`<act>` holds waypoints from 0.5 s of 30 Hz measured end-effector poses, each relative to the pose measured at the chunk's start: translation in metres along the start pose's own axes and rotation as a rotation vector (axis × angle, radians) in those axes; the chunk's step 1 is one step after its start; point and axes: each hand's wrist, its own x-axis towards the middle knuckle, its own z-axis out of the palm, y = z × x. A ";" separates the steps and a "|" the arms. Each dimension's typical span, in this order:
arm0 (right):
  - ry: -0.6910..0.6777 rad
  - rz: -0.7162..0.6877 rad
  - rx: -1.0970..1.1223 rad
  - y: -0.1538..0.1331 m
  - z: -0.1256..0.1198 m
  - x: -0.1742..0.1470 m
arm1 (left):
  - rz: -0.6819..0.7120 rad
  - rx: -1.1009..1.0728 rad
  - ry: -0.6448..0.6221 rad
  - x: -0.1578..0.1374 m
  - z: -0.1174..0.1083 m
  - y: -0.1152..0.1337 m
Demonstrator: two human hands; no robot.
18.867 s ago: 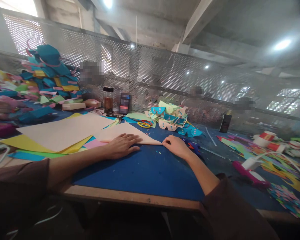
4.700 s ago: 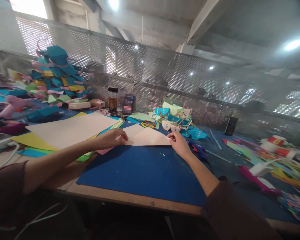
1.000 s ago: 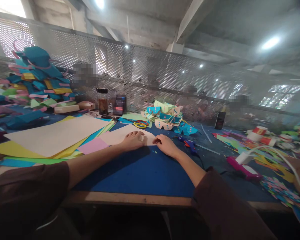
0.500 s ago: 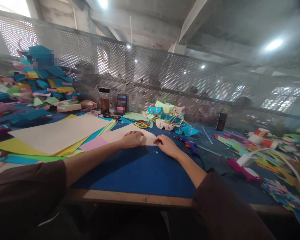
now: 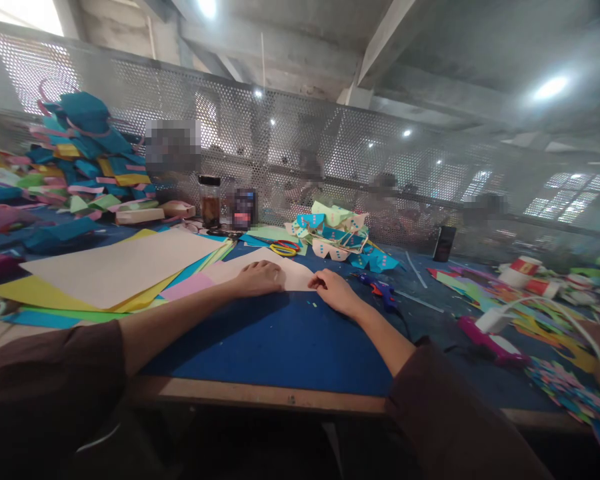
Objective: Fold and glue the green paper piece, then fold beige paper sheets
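A pale cream sheet of paper (image 5: 296,272) lies on the blue tabletop in front of me. My left hand (image 5: 260,279) rests palm down on it, fingers extended across the surface. At the sheet's right corner, my right hand (image 5: 336,292) has thumb and fingertips closed together on the edge. A pink sheet (image 5: 193,285) pokes out by my left forearm. Just behind the cream paper are scissors with yellow and red handles (image 5: 284,249). A blue glue gun (image 5: 380,288) lies right of my right hand.
Stacked coloured sheets (image 5: 125,263) spread on the left. Folded paper pieces (image 5: 337,233) are heaped behind the scissors. A jar (image 5: 210,203) and a phone (image 5: 445,243) stand near the mesh partition (image 5: 280,167). At right sit a magenta power strip (image 5: 495,343) and paper scraps.
My left hand has slid slightly left along the cream paper. My right hand stays at the corner.
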 end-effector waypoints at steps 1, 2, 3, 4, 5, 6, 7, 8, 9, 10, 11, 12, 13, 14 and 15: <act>0.000 0.002 0.001 0.000 0.000 0.000 | -0.003 -0.002 0.003 0.000 0.000 0.000; 0.001 0.002 0.004 0.000 0.000 0.000 | -0.005 -0.005 0.004 0.000 0.000 0.000; 0.000 0.002 0.007 0.000 0.000 0.000 | -0.005 -0.008 0.003 0.001 -0.001 0.000; -0.002 0.002 0.010 0.000 0.000 0.000 | -0.003 -0.010 0.000 0.002 -0.002 -0.001; -0.004 0.001 0.012 0.000 0.000 0.000 | 0.003 -0.011 -0.004 0.002 -0.003 -0.001; -0.005 0.001 0.012 0.000 0.000 -0.001 | 0.011 -0.011 -0.009 0.003 -0.004 -0.002; -0.004 0.000 0.011 0.000 -0.001 -0.001 | 0.022 -0.009 -0.016 0.003 -0.005 -0.002; -0.003 -0.003 0.009 0.000 -0.001 -0.001 | 0.036 -0.007 -0.023 0.003 -0.006 -0.002; 0.000 -0.007 0.006 0.000 -0.001 -0.001 | 0.050 -0.004 -0.032 0.003 -0.008 -0.002; 0.003 -0.011 0.003 0.000 -0.001 -0.001 | 0.063 0.001 -0.042 0.002 -0.010 -0.001; 0.007 -0.016 0.001 0.001 -0.001 -0.001 | 0.074 0.005 -0.052 0.001 -0.011 0.000; 0.009 -0.020 -0.002 0.001 -0.001 -0.001 | 0.083 0.010 -0.061 0.000 -0.013 0.001; 0.008 -0.022 -0.004 0.001 -0.001 -0.001 | 0.093 0.015 -0.071 -0.001 -0.015 0.002; 0.005 -0.022 -0.006 0.001 -0.001 -0.001 | 0.103 0.019 -0.080 -0.002 -0.018 0.003; 0.003 -0.020 -0.009 0.001 -0.001 -0.001 | 0.114 0.023 -0.089 -0.004 -0.020 0.004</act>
